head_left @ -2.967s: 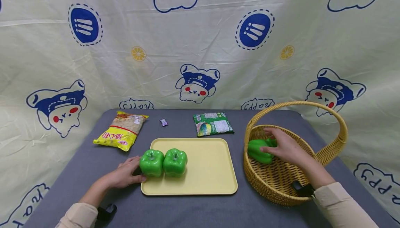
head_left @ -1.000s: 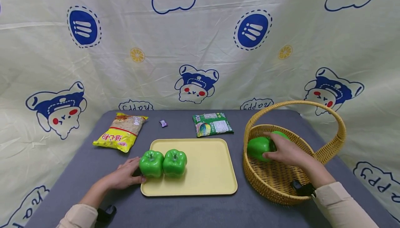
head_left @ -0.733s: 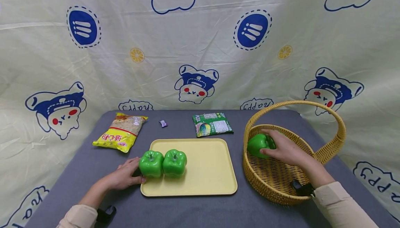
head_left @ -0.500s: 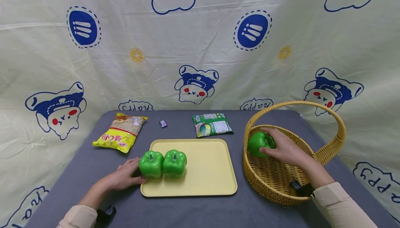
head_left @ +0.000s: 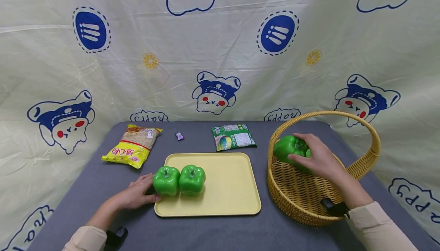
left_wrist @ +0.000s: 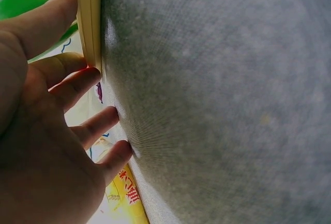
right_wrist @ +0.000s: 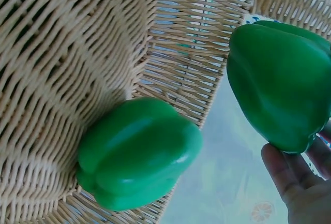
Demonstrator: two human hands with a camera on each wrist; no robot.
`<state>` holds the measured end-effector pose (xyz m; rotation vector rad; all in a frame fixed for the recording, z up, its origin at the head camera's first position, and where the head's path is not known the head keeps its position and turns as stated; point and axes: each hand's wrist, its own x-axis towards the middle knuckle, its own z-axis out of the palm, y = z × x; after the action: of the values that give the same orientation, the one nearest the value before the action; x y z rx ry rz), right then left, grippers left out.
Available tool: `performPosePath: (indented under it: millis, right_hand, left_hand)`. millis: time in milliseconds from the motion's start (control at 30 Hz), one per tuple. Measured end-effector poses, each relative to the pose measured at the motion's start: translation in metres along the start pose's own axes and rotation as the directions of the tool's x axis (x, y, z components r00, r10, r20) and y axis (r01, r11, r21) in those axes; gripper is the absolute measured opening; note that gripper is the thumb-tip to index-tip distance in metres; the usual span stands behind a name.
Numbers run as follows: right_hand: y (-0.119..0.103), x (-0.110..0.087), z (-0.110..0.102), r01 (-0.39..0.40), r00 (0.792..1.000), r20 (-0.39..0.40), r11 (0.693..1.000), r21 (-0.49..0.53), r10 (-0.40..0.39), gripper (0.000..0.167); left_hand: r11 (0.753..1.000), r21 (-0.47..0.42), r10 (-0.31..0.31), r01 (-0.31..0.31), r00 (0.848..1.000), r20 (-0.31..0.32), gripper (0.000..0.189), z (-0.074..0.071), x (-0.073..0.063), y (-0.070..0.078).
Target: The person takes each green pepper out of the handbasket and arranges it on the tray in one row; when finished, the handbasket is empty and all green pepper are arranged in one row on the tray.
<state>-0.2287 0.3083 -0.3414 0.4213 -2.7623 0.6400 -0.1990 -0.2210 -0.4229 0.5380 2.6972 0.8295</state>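
- We are lifting a green bell pepper (head_left: pixel 288 149) with our right hand (head_left: pixel 319 161): against half a second ago, it is showing higher, over the far-left rim of the wicker basket (head_left: pixel 299 190).
- We are pinching that pepper between thumb and fingertips; the farther fingers are partly hiding behind it.
- With this rise, the remaining bell pepper (right_wrist: pixel 139 154) is coming into sight below the thumb, lying on its side against the basket's woven wall.
- We are judging that the pick-up is succeeding: the held pepper is separating from its neighbour, though it is not yet leaving the basket's outline in the head view.
- Our left hand (head_left: pixel 139 191) is staying as it was at the tray's left edge, fingers spread, thumb touching the rim near the near-left corner of the cream tray (head_left: pixel 230 186).
- Along the tray's left half, the left tray pepper (head_left: pixel 166 181) and the right tray pepper (head_left: pixel 192 180) are standing side by side, stems up, unchanged.
- Toward the desk's far-left corner a yellow macaroni bag (head_left: pixel 134 146) is lying; a green packet (head_left: pixel 233 137) is resting near the far edge.
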Motion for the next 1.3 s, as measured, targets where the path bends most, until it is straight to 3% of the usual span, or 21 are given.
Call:
performPosePath:
  millis: [200, 700, 1100, 1300]
  right_hand:
    - [-0.004, -0.003, -0.006, -0.016, 1.000, -0.016, 1.000, -0.017, 0.016, 0.073]
    - [-0.021, -0.011, -0.018, 0.094, 0.988, -0.118, 0.993, -0.075, -0.102, 0.068]
    - [-0.030, -0.021, -0.021, 0.174, 0.969, -0.158, 0.978, -0.117, -0.191, 0.067]
    - [-0.037, -0.024, -0.016, 0.175, 0.970, -0.153, 0.978, -0.113, -0.191, 0.068]
  left_hand:
    - [1.000, -0.005, -0.004, 0.004, 1.000, 0.012, 0.077, 0.000, 0.000, -0.001]
    - [1.000, -0.008, -0.009, 0.009, 1.000, 0.010, 0.077, 0.000, 0.001, -0.001]
    - [1.000, -0.007, -0.010, 0.010, 1.000, 0.015, 0.076, -0.001, 0.000, -0.001]
    - [1.000, -0.004, 0.008, -0.008, 1.000, 0.009, 0.075, -0.001, -0.001, 0.001]
